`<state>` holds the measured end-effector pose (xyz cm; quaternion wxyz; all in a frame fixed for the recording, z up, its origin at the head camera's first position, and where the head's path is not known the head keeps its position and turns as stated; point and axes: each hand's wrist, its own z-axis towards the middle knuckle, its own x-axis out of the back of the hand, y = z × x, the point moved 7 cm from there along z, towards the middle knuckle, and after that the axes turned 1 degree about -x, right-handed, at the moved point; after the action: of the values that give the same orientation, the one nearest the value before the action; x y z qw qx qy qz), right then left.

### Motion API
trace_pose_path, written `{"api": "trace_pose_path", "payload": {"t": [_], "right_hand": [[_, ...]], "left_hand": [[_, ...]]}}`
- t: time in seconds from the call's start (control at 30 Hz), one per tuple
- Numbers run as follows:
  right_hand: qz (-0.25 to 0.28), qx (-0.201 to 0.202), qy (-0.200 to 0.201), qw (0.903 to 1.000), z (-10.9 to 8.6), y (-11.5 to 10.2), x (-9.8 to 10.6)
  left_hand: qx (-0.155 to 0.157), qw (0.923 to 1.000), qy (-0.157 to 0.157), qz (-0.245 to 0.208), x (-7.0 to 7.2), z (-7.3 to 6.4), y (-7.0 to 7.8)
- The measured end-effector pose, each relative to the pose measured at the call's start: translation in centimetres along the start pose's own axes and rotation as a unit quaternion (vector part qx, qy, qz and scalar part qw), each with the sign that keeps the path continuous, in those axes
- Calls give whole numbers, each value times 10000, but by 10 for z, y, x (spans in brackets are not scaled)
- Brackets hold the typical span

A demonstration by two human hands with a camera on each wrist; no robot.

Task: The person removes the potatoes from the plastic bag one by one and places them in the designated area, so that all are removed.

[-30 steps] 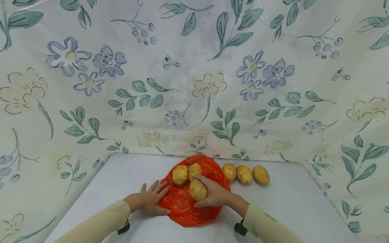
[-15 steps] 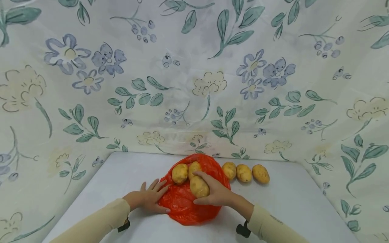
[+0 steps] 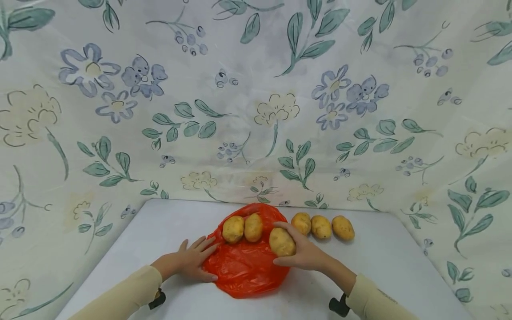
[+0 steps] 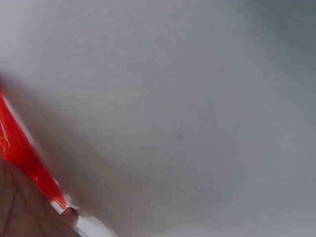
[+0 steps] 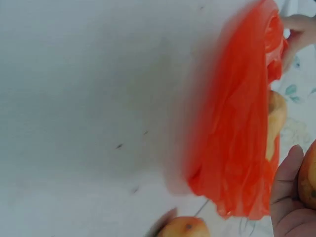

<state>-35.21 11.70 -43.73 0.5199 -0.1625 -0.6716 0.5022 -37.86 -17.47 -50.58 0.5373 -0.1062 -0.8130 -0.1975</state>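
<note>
A red plastic bag (image 3: 248, 271) lies spread on the table, with two potatoes resting on it: a left one (image 3: 233, 229) and a right one (image 3: 254, 227). My left hand (image 3: 192, 261) lies with spread fingers on the bag's left edge. In my right hand (image 3: 306, 252) a potato (image 3: 282, 242) is gripped between thumb and fingers, over the bag's right side. The right wrist view shows this held potato (image 5: 308, 180) at its right edge, beside the bag (image 5: 237, 123). Only a strip of the bag (image 4: 22, 153) shows in the left wrist view.
Three more potatoes stand in a row right of the bag: one close to it (image 3: 302, 223), a middle one (image 3: 321, 227) and a far one (image 3: 343, 228). The white table (image 3: 384, 266) ends at a flowered cloth (image 3: 240, 111) behind.
My right hand has moved right with its potato, from the bag's middle to its right side. The bag's two potatoes now sit side by side. My left hand has shifted slightly left.
</note>
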Motion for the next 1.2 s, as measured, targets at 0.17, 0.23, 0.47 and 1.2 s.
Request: {"api": "trace_pose_path", "payload": {"t": [0.17,0.23,0.47,1.2], "right_hand": [[-54,-52,168,9998,-10,7,8],[-95,-112,259,9996,-13,11,10],[-65,-71,339,9994,-17,24,10],[-79,-357,599,9975,-24,44,34]], "left_hand": [[-42,9999,93,44,2,-4,-3],[-41,9999,114,15,-1,-6,-5],[27,9999,6,-133,-11,-10,-9],[-27,9998,88,-195,6,-8,-1]]}}
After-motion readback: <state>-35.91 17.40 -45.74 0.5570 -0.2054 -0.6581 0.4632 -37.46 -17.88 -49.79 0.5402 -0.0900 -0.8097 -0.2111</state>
